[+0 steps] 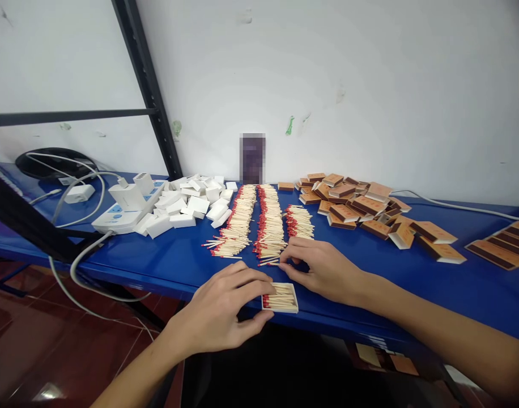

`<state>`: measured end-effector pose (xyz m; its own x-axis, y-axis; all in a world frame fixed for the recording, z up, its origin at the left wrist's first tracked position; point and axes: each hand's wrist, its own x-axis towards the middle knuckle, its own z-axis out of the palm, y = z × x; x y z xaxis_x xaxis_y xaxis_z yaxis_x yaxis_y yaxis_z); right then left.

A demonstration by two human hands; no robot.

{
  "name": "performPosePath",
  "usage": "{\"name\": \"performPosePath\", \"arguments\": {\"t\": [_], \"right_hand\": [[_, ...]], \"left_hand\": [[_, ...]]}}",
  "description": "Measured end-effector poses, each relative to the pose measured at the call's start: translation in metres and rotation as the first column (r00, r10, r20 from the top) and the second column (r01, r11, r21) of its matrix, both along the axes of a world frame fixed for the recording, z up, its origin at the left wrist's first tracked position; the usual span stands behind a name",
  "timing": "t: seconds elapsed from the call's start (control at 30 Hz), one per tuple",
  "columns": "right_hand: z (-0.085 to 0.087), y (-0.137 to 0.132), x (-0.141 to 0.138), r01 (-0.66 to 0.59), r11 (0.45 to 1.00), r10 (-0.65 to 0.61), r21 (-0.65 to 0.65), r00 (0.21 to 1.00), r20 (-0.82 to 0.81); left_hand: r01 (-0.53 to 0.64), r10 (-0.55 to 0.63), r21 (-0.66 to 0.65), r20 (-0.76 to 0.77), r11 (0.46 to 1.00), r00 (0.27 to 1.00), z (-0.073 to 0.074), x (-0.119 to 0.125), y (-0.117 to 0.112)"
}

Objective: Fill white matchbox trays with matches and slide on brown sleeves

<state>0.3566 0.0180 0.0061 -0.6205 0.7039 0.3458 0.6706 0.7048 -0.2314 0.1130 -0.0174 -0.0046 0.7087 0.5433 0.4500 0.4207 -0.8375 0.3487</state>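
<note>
My left hand (225, 306) grips a small white matchbox tray (297, 306) at the blue shelf's front edge, thumb and fingers around its left end. Red-headed matches (283, 296) lie side by side in this tray, their heads to the left. Just beyond it, my right hand (323, 269) has thumb and forefinger pinched on a match at the near end of the middle row of matches (271, 224). To either side lie a left row of matches (238, 221) and a shorter right pile (301, 222), partly behind my right hand.
White empty trays (195, 201) are heaped at the left, beside a power strip (123, 212) with chargers and cables. Brown matchbox sleeves (353, 201) lie piled at the right, with more sleeves (503, 245) at the far right. A black shelf post (149, 85) rises at the left.
</note>
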Motion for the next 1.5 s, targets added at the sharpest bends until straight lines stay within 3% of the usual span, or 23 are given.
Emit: {"name": "performPosePath", "arguments": {"t": [0.5, 0.73, 1.1, 1.5], "right_hand": [[0.002, -0.003, 0.000, -0.019, 0.999, 0.019, -0.050, 1.000, -0.003], [0.004, 0.001, -0.012, -0.021, 1.000, 0.021, -0.008, 1.000, -0.001], [-0.002, 0.001, -0.009, -0.022, 0.999, 0.021, 0.031, 0.999, 0.050], [0.000, 0.000, -0.009, -0.001, 0.999, 0.001, -0.038, 1.000, -0.002]], "left_hand": [[0.004, -0.004, 0.009, -0.007, 1.000, 1.000, 0.001, 0.001, 0.001], [0.000, 0.000, 0.022, -0.001, 1.000, 1.000, 0.002, 0.001, 0.000], [-0.005, 0.005, 0.013, -0.002, 1.000, 1.000, 0.001, 0.000, 0.001], [0.012, -0.012, 0.004, 0.005, 1.000, 1.000, 0.001, 0.000, 0.001]]}}
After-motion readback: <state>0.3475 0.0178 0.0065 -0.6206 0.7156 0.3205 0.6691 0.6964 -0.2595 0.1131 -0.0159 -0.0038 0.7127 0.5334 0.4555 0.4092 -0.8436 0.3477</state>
